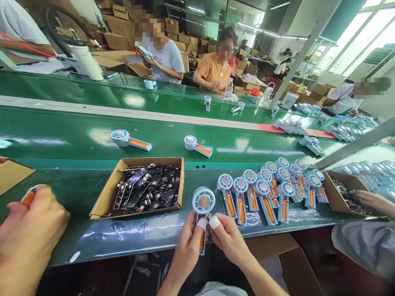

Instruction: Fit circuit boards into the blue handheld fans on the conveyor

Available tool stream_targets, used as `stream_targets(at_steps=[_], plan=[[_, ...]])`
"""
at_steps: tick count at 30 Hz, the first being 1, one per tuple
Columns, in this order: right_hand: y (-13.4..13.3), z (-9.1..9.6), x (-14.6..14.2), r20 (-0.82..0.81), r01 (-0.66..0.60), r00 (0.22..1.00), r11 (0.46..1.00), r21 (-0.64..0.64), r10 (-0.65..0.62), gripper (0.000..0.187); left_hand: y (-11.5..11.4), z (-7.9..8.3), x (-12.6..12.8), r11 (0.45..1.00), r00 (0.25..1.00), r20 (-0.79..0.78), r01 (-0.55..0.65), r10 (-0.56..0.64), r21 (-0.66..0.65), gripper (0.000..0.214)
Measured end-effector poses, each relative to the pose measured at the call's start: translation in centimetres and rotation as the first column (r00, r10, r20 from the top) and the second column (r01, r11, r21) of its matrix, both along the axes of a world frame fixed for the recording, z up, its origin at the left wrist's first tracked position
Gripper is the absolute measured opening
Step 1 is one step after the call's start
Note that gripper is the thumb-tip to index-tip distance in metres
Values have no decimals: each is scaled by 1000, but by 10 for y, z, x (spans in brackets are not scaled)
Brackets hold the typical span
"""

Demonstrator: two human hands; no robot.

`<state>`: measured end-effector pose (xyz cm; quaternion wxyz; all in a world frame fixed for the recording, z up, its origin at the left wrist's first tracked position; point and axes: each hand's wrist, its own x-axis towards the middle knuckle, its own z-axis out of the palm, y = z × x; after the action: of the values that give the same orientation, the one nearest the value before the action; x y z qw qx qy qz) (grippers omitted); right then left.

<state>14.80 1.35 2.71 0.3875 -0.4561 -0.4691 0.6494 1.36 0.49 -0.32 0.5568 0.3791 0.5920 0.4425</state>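
In the head view, a light-blue handheld fan body (203, 200) with a round grille stands upright at the bench's front edge. My left hand (189, 238) is closed around its handle, where an orange strip shows. Close beside it, my right hand (230, 240) is pinched at the neck of the fan. A small dark and silvery bit shows between the thumbs, but the fingers hide most of it. Both thumbs have white coverings. Left of my hands is a cardboard box (95, 205) of black circuit boards (151, 185). To the right stand several similar fan bodies (262, 189) with orange inserts and red wires.
Two fan bodies (132, 139) lie on the green conveyor (77, 127) beyond the box. A co-worker's hand (33, 226) is at far left, another's hand (370, 199) over a parts box (333, 193) at right. People sit across the line. A metal post (354, 146) slants at right.
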Motion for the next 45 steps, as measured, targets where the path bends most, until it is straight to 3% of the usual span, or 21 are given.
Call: stream_targets(at_steps=[3, 5, 11, 15, 19, 21, 27, 30, 32, 35, 37, 39, 41, 43, 45], plan=[[-12, 0, 2, 40, 83, 995, 989, 123, -89, 37, 6, 13, 2, 997, 994, -73, -74, 75, 17, 38], [-19, -3, 4, 116, 102, 985, 971, 217, -130, 34, 8, 16, 2, 996, 996, -43, -83, 84, 23, 37], [-26, -17, 11, 265, 187, 907, 878, 441, -326, 26, 7, -4, -2, 990, 951, 293, -68, 101, -122, 48], [-33, -24, 8, 298, 162, 854, 762, 627, -427, 30, 5, -1, 3, 983, 963, 225, -115, 146, -145, 48], [-40, -30, 5, 364, 90, 736, 615, 783, -571, 34, 8, 11, 11, 979, 975, 130, -162, 178, -122, 44], [-40, -30, 6, 388, 61, 691, 583, 810, -610, 35, 9, 13, 13, 981, 980, 113, -149, 163, -127, 44], [-26, -24, 9, 439, 15, 649, 587, 809, -621, 39, 6, -1, 24, 992, 925, 361, -103, 122, -72, 66], [-21, -24, 2, 527, -75, 580, 604, 793, -621, 42, 2, -8, 32, 987, 966, 203, -162, 161, -14, 70], [-20, -22, -3, 654, -202, 486, 654, 729, -580, 46, 2, -11, 34, 984, 979, 100, -179, 177, 18, 69], [-18, -13, -8, 866, -405, 271, 766, 499, -421, 57, 7, -13, 28, 991, 990, 44, -136, 136, 5, 60], [-16, -6, -8, 938, -486, 173, 802, 347, -300, 69, 12, -15, 21, 994, 994, -38, -103, 102, -25, 55], [-13, -2, -8, 958, -546, 181, 787, 286, -222, 75, 17, -18, 15, 998, 980, -194, -55, 46, -38, 51], [-10, -3, -9, 956, -572, 238, 770, 282, -174, 77, 21, -17, 11, 999, 941, -338, 5, -16, -33, 48], [-7, -7, -13, 959, -543, 250, 801, 254, -135, 76, 24, -11, 7, 998, 907, -416, 69, -68, -13, 42], [-3, -13, -18, 976, -482, 191, 856, 186, -104, 71, 28, 3, -1, 984, 862, -485, 176, -150, 8, 33]])
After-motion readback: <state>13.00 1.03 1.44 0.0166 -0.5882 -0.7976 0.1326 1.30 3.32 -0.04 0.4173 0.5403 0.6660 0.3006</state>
